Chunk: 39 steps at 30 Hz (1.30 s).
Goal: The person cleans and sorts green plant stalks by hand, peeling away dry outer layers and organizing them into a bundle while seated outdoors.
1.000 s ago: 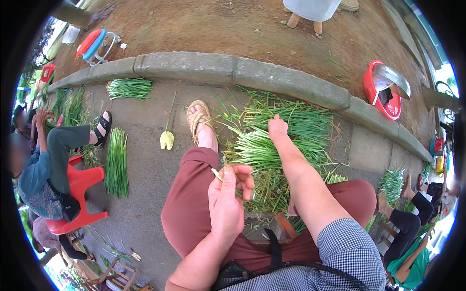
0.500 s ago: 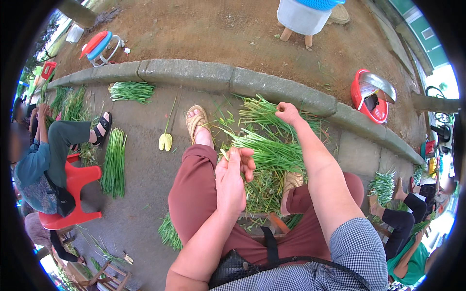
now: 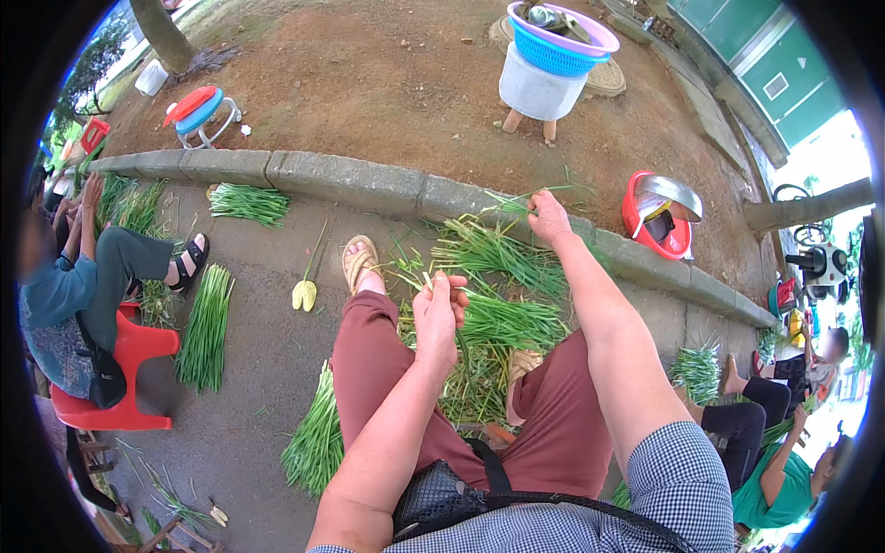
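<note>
My left hand (image 3: pixel 440 318) is closed in front of my knees, gripping a garlic chive stalk. The stalk's pale end (image 3: pixel 428 280) sticks up past the thumb and a green blade hangs below the fingers. Farther out to the right, my right hand (image 3: pixel 550 219) pinches a few thin green chive blades (image 3: pixel 505 203) that jut out on both sides of it. Beneath and between the hands lie a far pile of chives (image 3: pixel 502 256) and a nearer pile (image 3: pixel 512 323). Loose yellowish trimmings (image 3: pixel 466 396) cover the ground between my feet.
A stone curb (image 3: pixel 355 184) runs across beyond the piles. A chive bundle (image 3: pixel 316 433) lies beside my left leg, another (image 3: pixel 206 327) near a person on a red stool (image 3: pixel 129 369). Past the curb stand a red basket (image 3: pixel 678 241) and a white stand (image 3: pixel 537 88) bearing basins.
My right hand has lifted slightly from the far pile and now shows green blades in its fingers. My left hand stays closed on its stalk. The whole view has shifted.
</note>
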### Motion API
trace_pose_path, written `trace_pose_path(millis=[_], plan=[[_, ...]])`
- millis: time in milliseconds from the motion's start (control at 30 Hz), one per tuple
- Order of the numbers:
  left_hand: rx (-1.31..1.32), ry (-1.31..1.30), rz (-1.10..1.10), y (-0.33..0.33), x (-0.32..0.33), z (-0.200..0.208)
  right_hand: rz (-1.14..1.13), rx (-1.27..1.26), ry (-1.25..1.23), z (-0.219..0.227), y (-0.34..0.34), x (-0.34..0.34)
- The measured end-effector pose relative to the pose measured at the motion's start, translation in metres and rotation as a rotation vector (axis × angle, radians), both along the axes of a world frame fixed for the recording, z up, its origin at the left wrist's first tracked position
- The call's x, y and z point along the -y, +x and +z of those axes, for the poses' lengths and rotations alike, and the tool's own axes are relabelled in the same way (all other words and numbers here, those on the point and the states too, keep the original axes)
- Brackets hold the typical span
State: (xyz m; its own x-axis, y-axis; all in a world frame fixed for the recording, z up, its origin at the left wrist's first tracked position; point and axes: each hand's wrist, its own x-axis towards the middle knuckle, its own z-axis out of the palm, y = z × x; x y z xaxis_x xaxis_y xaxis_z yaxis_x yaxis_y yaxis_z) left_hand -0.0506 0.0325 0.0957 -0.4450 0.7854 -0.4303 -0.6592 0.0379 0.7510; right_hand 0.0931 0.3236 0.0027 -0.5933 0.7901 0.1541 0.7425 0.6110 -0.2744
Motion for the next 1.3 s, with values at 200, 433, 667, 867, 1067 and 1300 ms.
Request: trace_pose_path(millis=[200,433,667,867,1067,1300], plan=[[-0.008,0.001,0.033,0.000,-0.001,-0.002,0.101,-0.102,0.004,0.042,-0.009,0.014],[-0.014,-0.003,0.039,-0.003,-0.002,-0.007,-0.096,-0.466,0.002,0.096,-0.008,0.023],[-0.027,0.149,-0.013,-0.006,0.002,0.000,-0.128,-1.200,-0.709,0.121,-0.009,0.083],[-0.187,0.230,-0.092,0.001,0.013,0.013,-0.129,-1.253,-0.947,0.102,-0.017,0.193],[-0.393,0.120,-0.070,0.006,0.010,-0.002,-0.167,-1.180,-0.903,0.090,-0.031,0.256],[-0.163,-0.002,0.028,0.008,0.004,0.016,0.091,-0.832,-0.260,0.081,-0.040,0.267]])
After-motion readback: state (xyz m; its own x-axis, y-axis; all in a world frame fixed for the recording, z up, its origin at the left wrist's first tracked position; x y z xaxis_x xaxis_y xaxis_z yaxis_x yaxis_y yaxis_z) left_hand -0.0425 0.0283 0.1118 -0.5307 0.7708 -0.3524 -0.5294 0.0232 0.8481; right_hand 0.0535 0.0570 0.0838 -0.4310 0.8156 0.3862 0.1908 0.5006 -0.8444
